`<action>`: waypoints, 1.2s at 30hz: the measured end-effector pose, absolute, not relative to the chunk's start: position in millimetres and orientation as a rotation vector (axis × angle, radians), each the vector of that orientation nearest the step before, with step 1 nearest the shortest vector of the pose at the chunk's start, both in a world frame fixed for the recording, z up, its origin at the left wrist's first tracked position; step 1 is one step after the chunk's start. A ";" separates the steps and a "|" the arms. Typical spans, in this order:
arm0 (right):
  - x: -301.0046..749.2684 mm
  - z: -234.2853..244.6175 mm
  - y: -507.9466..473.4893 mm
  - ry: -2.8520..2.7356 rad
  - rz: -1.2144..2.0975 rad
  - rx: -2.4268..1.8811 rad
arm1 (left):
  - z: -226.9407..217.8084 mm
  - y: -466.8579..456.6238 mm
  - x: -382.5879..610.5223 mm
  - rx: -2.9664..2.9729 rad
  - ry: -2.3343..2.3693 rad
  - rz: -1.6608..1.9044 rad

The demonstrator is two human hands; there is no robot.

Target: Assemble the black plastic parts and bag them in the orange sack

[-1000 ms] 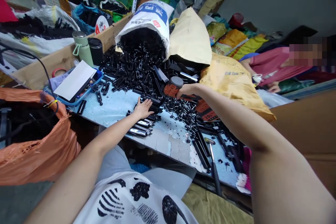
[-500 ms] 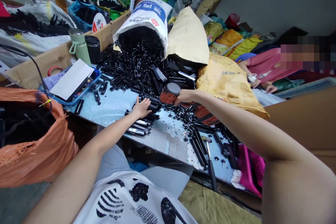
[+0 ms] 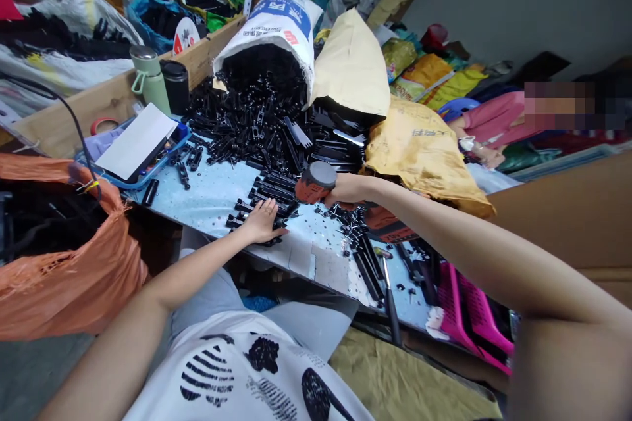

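My left hand (image 3: 261, 222) lies flat, fingers spread, on a row of black plastic strips (image 3: 269, 196) lined up near the front edge of the light blue table (image 3: 212, 194). My right hand (image 3: 345, 189) grips the handle of an orange-red mallet (image 3: 315, 183) with a grey round face. The mallet head hovers just right of the strips. Small black pins (image 3: 351, 223) lie scattered under my right wrist.
A white sack (image 3: 276, 29) spills a heap of black parts (image 3: 247, 115) across the table's back. Yellow sacks (image 3: 419, 151) lie right, a blue tray (image 3: 143, 158) and two flasks (image 3: 148, 79) left. An orange bag (image 3: 59, 263) stands lower left. Another person (image 3: 494, 125) sits far right.
The mallet has moved left and lower, closer to the strips. My left hand has slid toward the table's front edge along the row. The camera view shifted slightly.
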State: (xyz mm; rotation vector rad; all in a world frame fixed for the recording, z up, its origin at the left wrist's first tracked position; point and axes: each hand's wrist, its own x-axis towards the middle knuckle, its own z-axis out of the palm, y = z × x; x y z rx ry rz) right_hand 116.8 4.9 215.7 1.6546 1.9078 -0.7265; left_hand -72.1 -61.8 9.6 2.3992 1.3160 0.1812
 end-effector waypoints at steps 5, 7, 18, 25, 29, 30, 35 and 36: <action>109.5 204.2 5.8 1.856 -0.684 1.585 | 7.1 -61.0 -75.6 2.441 1.277 0.220; 106.2 204.8 3.6 1.856 -0.654 1.576 | 9.6 -60.5 -78.0 2.445 1.269 0.211; 81.3 214.0 -29.5 2.004 -0.602 1.487 | 7.2 -103.3 -90.2 2.512 1.412 0.179; 69.1 211.4 -36.0 1.924 -0.554 1.503 | 5.8 -101.5 -90.8 2.558 1.392 0.271; 68.1 220.5 -51.8 2.045 -0.470 1.439 | 3.7 -105.6 -91.2 2.564 1.409 0.390; 67.1 222.0 -56.0 2.063 -0.474 1.429 | 3.2 -106.9 -91.4 2.563 1.407 0.416; 57.6 219.5 -68.5 1.995 -0.605 1.397 | 0.7 -109.7 -92.6 2.552 1.379 0.484; 57.5 217.4 -69.6 1.981 -0.604 1.413 | -0.3 -109.3 -92.6 2.554 1.371 0.487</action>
